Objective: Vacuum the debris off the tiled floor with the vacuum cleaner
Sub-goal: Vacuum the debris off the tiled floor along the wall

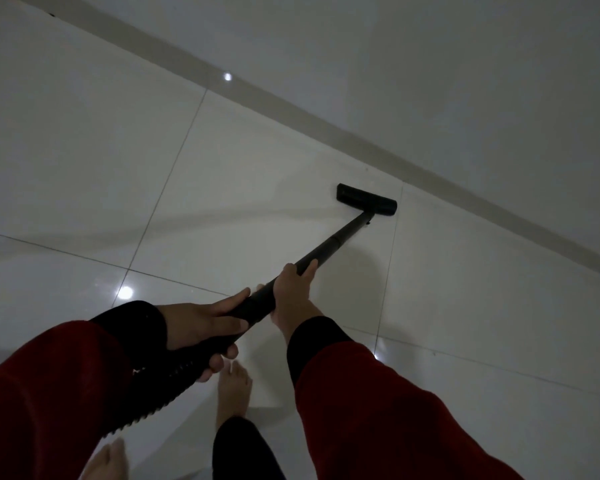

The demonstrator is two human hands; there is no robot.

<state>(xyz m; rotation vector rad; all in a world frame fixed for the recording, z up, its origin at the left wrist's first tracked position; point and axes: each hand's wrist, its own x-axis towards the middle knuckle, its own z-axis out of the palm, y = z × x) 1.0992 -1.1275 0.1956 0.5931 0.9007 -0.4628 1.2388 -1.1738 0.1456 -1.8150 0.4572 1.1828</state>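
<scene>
- Head view, the grip: the right hand grasps the black wand about midway along its length, fingers curled round it; placed this far forward, it probably steers and presses the nozzle.
- Head view, the rear hold: the left hand grasps the handle end of the wand, where the ribbed hose joins it, thumb lying along the top. Held here, it likely supplies the push and pull and keeps the hose off the floor.
- Head view, the working end: the floor nozzle lies flat on the tiled floor, near the grey skirting at the foot of the wall and roughly parallel to it; the low slant of the wand seems chosen to keep the nozzle seated flat.
- Head view, the debris: none can be made out on the glossy tiles in this dim light, so progress cannot be judged; the nozzle sits beside a grout line.
- Head view, the stance: two bare feet, one ahead of the other, stand behind the hands, apart from the nozzle's path.
- Head view, the machine: the vacuum cleaner's body is out of view.
</scene>
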